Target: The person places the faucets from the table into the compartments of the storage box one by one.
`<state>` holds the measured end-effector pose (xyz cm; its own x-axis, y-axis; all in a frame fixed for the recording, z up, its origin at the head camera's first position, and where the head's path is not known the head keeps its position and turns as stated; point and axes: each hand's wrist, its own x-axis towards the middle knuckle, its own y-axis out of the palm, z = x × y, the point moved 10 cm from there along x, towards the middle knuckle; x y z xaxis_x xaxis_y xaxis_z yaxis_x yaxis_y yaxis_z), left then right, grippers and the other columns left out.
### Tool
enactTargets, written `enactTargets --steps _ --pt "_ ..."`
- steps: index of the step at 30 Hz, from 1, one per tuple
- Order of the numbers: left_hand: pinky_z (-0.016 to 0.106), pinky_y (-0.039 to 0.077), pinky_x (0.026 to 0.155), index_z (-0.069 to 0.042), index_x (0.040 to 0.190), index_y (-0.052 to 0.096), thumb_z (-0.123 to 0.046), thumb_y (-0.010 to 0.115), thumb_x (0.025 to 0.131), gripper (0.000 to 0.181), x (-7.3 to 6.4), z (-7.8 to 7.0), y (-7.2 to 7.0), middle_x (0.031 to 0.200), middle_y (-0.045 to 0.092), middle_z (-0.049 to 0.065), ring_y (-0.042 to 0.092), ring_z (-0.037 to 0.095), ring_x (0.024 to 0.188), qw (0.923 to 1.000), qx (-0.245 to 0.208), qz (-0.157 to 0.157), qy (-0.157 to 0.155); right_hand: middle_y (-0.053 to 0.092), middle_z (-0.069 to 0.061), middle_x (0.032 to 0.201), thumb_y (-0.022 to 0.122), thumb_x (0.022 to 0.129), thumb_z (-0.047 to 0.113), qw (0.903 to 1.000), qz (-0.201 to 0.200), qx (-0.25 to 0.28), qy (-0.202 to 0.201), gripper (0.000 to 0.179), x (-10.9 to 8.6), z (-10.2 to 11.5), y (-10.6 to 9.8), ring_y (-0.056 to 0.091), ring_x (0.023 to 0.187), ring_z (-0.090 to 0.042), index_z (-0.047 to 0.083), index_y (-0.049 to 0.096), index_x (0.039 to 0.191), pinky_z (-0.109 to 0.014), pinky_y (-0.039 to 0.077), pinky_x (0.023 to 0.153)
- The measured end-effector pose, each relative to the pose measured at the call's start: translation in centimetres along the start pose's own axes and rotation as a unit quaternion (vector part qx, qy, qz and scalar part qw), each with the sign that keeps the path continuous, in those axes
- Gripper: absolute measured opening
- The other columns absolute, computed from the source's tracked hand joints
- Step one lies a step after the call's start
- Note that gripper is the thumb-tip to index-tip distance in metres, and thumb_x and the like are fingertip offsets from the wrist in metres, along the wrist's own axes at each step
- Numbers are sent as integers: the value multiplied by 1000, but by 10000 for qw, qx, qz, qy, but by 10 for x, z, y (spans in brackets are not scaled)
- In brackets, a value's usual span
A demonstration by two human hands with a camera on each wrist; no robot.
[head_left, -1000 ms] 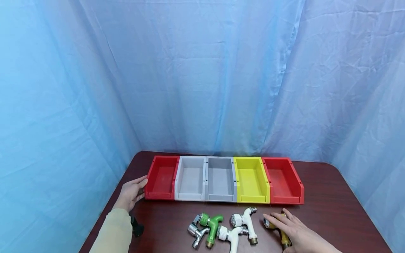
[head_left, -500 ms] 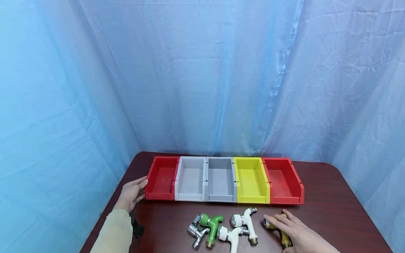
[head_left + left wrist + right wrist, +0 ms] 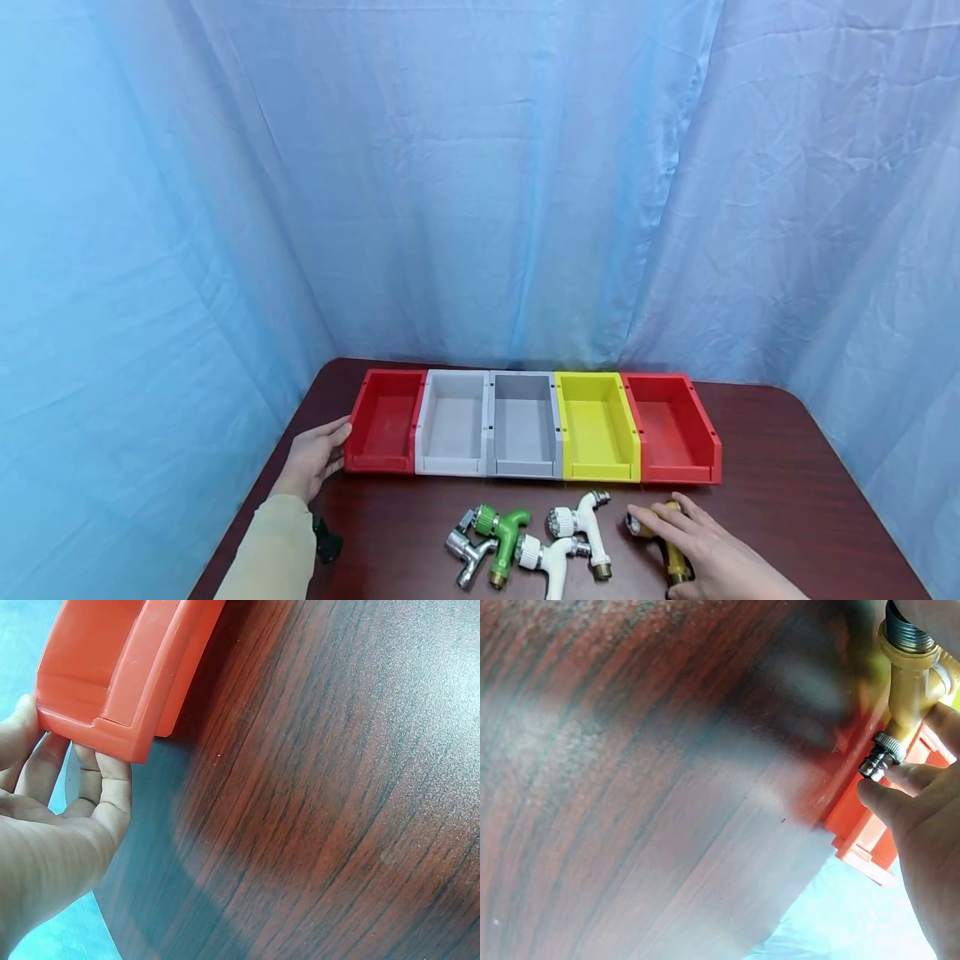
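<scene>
My left hand (image 3: pixel 310 460) touches the outer left side of the red bin (image 3: pixel 382 421) at the left end of the row. In the left wrist view the fingertips lie against that bin's outer wall (image 3: pixel 135 697). At the table's right, my right hand (image 3: pixel 712 554) grips a yellow tap (image 3: pixel 677 565) lying on the table, fingers over it and thumb by its lower end. The right wrist view shows the tap's yellow body (image 3: pixel 909 690), threaded inlet and ridged metal nozzle (image 3: pixel 879 757), with fingers at the nozzle. Part of the tap is hidden by the hand.
Between the hands lie a chrome tap (image 3: pixel 469 557), a green tap (image 3: pixel 507 542) and two white taps, one upper (image 3: pixel 591 533) and one lower (image 3: pixel 555 562). White (image 3: pixel 453 421), grey (image 3: pixel 522 425), yellow (image 3: pixel 597 429) and red (image 3: pixel 667 429) bins continue the row. Blue curtains (image 3: pixel 480 183) surround the table.
My right hand and the yellow tap have shifted very slightly. The left hand, the bins and the other taps stand essentially as before.
</scene>
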<state>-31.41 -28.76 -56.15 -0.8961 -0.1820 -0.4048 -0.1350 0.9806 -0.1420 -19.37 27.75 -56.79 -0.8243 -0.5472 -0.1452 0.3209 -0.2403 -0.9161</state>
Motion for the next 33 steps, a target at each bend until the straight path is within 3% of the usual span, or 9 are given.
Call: enactTargets --steps 11,17,24,28,33 --pt "31 56 88 -14 154 49 -33 60 104 54 1 1 -1 152 49 20 57 29 119 10000 -21 -7 24 42 -13 158 87 76 49 9995 -41 302 123 105 0 -3 -9 30 141 -58 35 30 162 -42 60 75" --pt "32 56 89 -14 153 49 -33 60 105 53 2 1 0 152 49 19 57 28 120 10000 -41 18 13 48 -10 153 92 70 43 9964 -718 -411 -206 107 -1 4 -22 35 139 -54 32 36 160 -43 60 75" --pt "34 55 91 -14 154 48 -33 60 105 55 0 0 0 152 48 20 56 29 121 10000 -24 34 30 56 2 141 97 61 39 9768 -1602 -1245 -684 112 -4 14 -38 45 133 -47 31 41 158 -47 60 79" --pt "33 55 90 -14 154 49 -33 60 104 54 -1 0 0 151 49 21 57 28 119 10000 -31 30 35 56 4 137 98 58 38 9718 -1784 -1334 -768 114 -4 15 -45 46 132 -46 30 42 157 -50 59 80" --pt "32 56 88 -14 153 50 -33 60 104 53 -1 0 0 151 51 19 59 25 116 10000 -26 1 25 57 4 138 99 59 39 9748 -1734 -1262 -622 115 -1 10 -47 44 133 -44 32 41 157 -47 60 78"
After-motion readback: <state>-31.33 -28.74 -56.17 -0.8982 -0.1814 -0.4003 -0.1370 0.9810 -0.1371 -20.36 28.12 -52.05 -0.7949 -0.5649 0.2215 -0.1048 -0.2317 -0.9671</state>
